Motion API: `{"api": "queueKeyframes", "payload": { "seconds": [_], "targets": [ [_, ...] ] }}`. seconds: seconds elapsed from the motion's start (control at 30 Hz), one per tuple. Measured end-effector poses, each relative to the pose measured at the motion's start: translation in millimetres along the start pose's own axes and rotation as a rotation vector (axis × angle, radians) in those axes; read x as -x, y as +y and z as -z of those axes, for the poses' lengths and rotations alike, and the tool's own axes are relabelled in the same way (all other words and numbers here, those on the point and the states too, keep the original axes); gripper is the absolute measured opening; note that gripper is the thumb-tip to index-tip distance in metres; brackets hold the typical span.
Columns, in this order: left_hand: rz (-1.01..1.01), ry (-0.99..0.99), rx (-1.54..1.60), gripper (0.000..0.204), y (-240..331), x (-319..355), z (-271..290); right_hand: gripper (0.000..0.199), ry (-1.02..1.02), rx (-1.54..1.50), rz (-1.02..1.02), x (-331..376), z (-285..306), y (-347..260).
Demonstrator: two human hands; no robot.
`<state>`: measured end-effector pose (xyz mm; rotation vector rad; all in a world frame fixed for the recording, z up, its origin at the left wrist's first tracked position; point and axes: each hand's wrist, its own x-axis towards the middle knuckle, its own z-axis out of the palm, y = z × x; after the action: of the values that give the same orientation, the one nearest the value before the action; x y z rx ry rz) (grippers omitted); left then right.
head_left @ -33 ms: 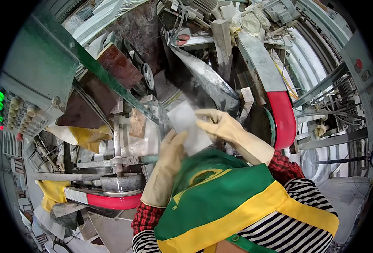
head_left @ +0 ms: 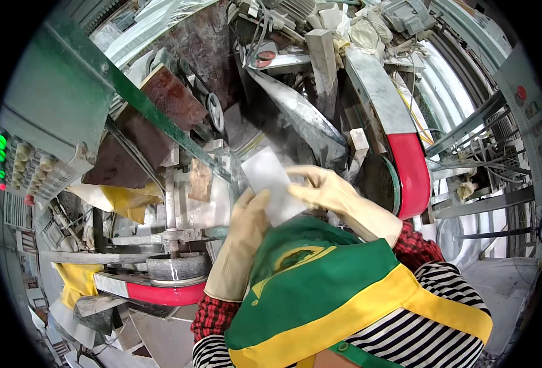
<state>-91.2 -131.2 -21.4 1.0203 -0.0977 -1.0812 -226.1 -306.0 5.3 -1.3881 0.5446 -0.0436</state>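
Both hands close on one thing: the left hand (head_left: 241,236) and the right hand (head_left: 325,189), each in a long cream rubber glove, hold a flat white sheet (head_left: 273,184) between them. Left-hand fingers press against the sheet's lower left edge from below, with the thumb on its face; right-hand fingers curl over its right edge, fingertips resting on the upper right side. The sheet is a pale, slightly translucent rectangle, tilted so one corner points up and to the left, its surface plain and smooth, without any marks that can be made out. It is raised in front of the person's chest, just above the green and yellow apron (head_left: 320,288).

Behind the grip, on its far side, stands a dusty machine, with a grey metal chute (head_left: 295,113) slanting down toward the sheet's upper edge. To the right of the right hand curves a red band (head_left: 409,172) round a wheel guard. Below and left of the left hand lies a round grey disc (head_left: 176,267) over a red rim (head_left: 163,293). Farther left of the grip, a panel with green lamps (head_left: 1,150) is seen.
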Motion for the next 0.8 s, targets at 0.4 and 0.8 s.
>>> {"api": "queueKeyframes", "payload": {
  "seconds": [0.4,0.8],
  "targets": [
    [-0.007,-0.286,-0.635,0.044,13.9,-31.5,-38.8,0.070,-0.173,-0.415,0.154,25.4,43.7,30.5],
    [0.088,-0.229,-0.843,0.064,-54.8,-49.7,-76.4,0.055,0.273,-0.624,0.288,45.8,79.6,67.2]
  ]
}}
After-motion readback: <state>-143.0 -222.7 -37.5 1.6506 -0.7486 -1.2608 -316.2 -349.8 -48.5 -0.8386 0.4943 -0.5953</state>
